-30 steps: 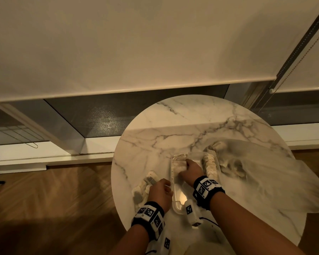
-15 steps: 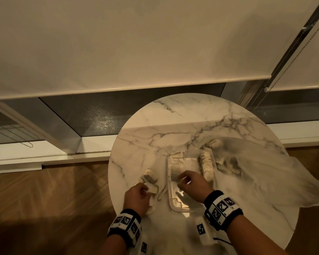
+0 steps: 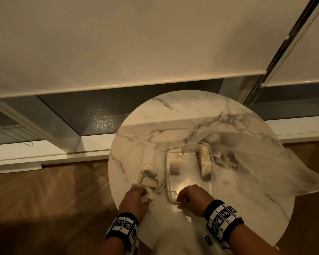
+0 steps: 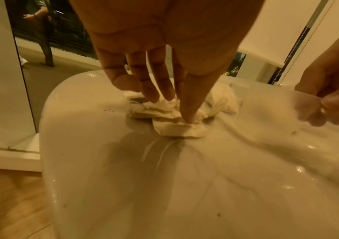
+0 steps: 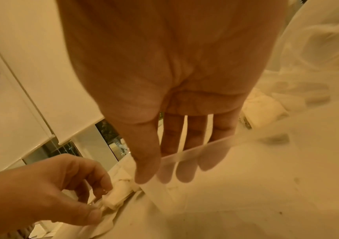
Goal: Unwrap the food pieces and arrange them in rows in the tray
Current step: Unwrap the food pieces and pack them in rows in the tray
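A round marble desk (image 3: 173, 115) is seen under a lowered blind (image 3: 118, 43), with wood floor (image 3: 44, 190) on either side. A sheer plastic sheet (image 3: 265, 162) is draped over the desk's right side. A clear tray (image 3: 190, 181) lies near the middle; two rows of unwrapped pieces are set along its long sides, a left row (image 3: 175, 161) and a right row (image 3: 204, 162), with the near end bare. Wrapped pieces (image 3: 149, 173) are heaped just left of the tray.

The right hand (image 3: 191, 199) is clamped on the tray's near edge, thumb above and fingers (image 5: 185, 169) seen through the plastic beneath. The left hand (image 3: 134, 201) is lowered onto the heap, fingertips (image 4: 189, 118) pinching a wrapped piece (image 4: 182, 130) at the near edge of the heap.
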A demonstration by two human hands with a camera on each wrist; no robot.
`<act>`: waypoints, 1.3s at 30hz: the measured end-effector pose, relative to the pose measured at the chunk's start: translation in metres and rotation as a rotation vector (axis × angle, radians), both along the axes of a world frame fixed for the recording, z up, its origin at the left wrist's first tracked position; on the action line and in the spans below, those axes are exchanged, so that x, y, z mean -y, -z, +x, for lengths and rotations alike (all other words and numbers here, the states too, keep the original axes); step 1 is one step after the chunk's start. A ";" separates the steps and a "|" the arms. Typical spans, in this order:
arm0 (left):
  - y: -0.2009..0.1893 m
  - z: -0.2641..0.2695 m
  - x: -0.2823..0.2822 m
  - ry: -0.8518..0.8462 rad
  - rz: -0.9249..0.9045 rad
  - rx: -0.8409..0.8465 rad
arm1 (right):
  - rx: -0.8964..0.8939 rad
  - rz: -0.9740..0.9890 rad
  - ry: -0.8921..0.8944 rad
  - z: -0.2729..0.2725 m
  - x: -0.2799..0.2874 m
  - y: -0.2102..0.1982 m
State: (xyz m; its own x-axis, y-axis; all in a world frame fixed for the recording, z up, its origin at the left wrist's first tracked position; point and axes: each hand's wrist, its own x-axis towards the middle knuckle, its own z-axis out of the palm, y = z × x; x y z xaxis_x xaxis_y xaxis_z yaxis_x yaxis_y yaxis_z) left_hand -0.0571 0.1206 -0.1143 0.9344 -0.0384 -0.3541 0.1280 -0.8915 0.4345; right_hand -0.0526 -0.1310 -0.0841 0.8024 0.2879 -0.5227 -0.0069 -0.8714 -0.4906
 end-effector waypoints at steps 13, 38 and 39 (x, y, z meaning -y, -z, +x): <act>-0.003 0.003 0.010 0.040 0.077 0.108 | 0.068 -0.034 0.076 -0.011 -0.006 0.003; -0.078 0.011 0.052 -0.295 -0.683 0.141 | 0.140 0.517 0.418 -0.014 0.012 -0.023; -0.082 0.012 0.060 -0.335 -0.782 0.104 | 0.094 0.611 0.476 -0.012 0.010 -0.028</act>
